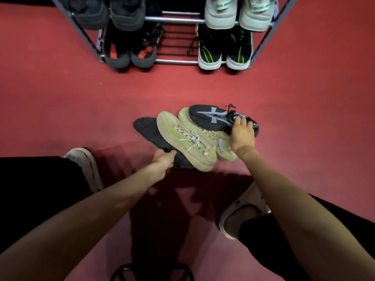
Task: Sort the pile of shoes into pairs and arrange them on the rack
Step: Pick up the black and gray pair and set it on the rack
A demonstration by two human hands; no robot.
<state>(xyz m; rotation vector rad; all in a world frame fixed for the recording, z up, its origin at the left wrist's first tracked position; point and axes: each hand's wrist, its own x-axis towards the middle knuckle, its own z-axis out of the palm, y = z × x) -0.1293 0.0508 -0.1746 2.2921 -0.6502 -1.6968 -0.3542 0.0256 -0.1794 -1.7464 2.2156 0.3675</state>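
Observation:
A small pile of shoes lies on the red floor. My left hand (164, 161) grips the heel of a dark shoe (148, 131) that lies sole-up under a beige sneaker (185, 140) with a green stripe. A second beige sneaker (218, 146) lies just right of it. My right hand (241, 134) is closed on the heel end of a black sneaker (213, 118) with a grey cross, which rests on top of the second beige one. The metal rack (174, 19) stands beyond, holding pairs on two shelves.
On the rack: dark grey shoes (107, 15) top left, white-green shoes (237, 15) top right, black-red shoes (129, 49) bottom left, black-green shoes (225, 51) bottom right. The middle of both shelves is bare. My slippered feet (241, 211) flank the pile. A black ring-shaped object (152, 272) sits at the bottom edge.

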